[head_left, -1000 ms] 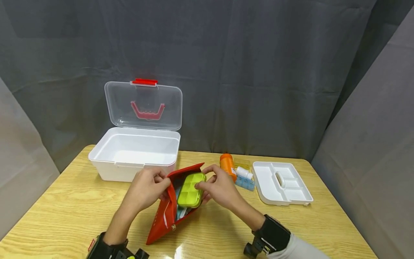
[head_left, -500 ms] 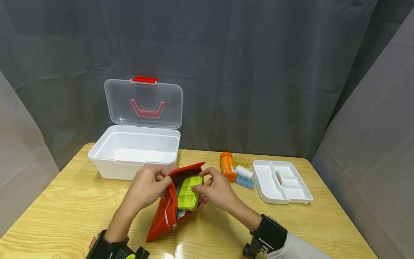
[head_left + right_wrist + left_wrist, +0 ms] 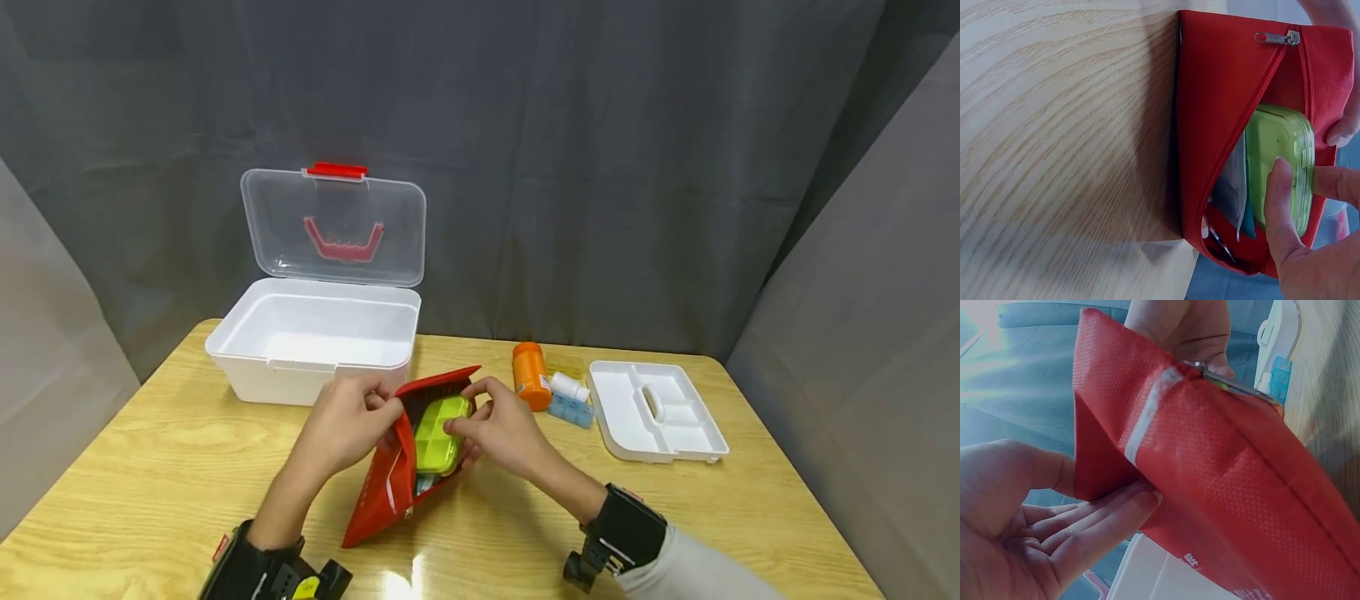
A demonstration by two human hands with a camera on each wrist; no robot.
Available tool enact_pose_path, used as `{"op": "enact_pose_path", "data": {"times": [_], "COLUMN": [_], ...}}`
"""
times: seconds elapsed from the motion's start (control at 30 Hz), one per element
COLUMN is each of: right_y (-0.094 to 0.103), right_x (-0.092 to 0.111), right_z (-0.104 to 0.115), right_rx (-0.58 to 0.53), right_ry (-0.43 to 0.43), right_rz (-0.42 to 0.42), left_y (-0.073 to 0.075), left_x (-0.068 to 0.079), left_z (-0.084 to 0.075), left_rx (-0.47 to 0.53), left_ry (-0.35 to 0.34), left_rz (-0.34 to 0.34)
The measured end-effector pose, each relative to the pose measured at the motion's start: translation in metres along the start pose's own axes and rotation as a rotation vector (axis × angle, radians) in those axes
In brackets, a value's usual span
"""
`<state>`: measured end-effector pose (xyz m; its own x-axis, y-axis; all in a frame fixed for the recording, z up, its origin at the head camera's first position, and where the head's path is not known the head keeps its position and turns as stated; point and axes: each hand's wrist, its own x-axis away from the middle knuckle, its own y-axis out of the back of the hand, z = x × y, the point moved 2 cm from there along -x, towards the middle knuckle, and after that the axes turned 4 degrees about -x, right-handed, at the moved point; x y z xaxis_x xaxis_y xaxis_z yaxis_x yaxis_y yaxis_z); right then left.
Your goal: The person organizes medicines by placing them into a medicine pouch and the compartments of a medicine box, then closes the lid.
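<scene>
A red zippered pouch [image 3: 381, 492] stands tilted on the table, its zip undone. My left hand [image 3: 352, 425] pinches the pouch's edge between thumb and fingers, plain in the left wrist view. In the mouth of the pouch sits a yellow-green pill organizer [image 3: 1277, 150], partly inside. My right hand [image 3: 504, 433] holds the organizer by its edge, with the thumb on its face and the fingers at its side. Behind the organizer, the right wrist view shows packets [image 3: 1235, 181] inside the pouch; what they contain cannot be told.
At back left stands a white box [image 3: 270, 375] with its clear lid [image 3: 337, 217] raised. To the right are an orange pill bottle [image 3: 531, 379], a small white bottle [image 3: 568, 387], a blue pill organizer [image 3: 572, 409], a yellow case [image 3: 564, 364] and a white divided tray [image 3: 626, 417].
The pill organizer has shifted slightly deeper into the pouch, with my right hand on it. My left hand keeps its grip on the pouch. The head view has tilted a little.
</scene>
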<state>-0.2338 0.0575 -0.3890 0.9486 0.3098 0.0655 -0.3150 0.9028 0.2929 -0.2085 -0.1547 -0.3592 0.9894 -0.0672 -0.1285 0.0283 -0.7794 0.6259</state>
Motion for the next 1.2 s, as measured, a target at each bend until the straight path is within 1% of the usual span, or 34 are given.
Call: {"op": "enact_pose_path", "data": {"times": [0.1, 0.23, 0.47, 0.6, 0.73, 0.83, 0.93, 1.07, 1.2], "right_y": [-0.002, -0.006, -0.011, -0.013, -0.014, -0.014, -0.013, -0.01, -0.003], "right_x": [-0.002, -0.004, -0.008, -0.008, -0.009, -0.01, -0.01, -0.01, -0.013], "right_z": [0.001, 0.0, 0.001, 0.002, 0.002, 0.002, 0.002, 0.004, 0.006], "right_rx": [-0.025, -0.033, 0.042, 0.093, 0.136, 0.155, 0.153, 0.139, 0.136], "right_ry": [-0.001, -0.005, 0.025, 0.039, 0.061, 0.062, 0.058, 0.066, 0.074], "right_rz": [0.0, 0.005, 0.024, 0.051, 0.079, 0.092, 0.1, 0.083, 0.014], "left_y": [0.0, -0.001, 0.0, -0.001, -0.002, -0.001, -0.001, 0.0, -0.001], "left_x": [-0.001, 0.0, 0.001, 0.001, 0.0, 0.0, 0.001, 0.002, 0.002], "left_z": [-0.001, -0.001, 0.0, 0.0, -0.001, -0.001, -0.001, 0.0, -0.001], "left_rx": [0.004, 0.022, 0.066, 0.085, 0.096, 0.09, 0.055, 0.052, 0.069], "left_ry": [-0.002, 0.011, 0.029, 0.047, 0.05, 0.046, 0.038, 0.042, 0.048], "left_rz": [-0.006, -0.02, -0.036, -0.038, -0.031, -0.03, -0.042, -0.047, -0.049]}}
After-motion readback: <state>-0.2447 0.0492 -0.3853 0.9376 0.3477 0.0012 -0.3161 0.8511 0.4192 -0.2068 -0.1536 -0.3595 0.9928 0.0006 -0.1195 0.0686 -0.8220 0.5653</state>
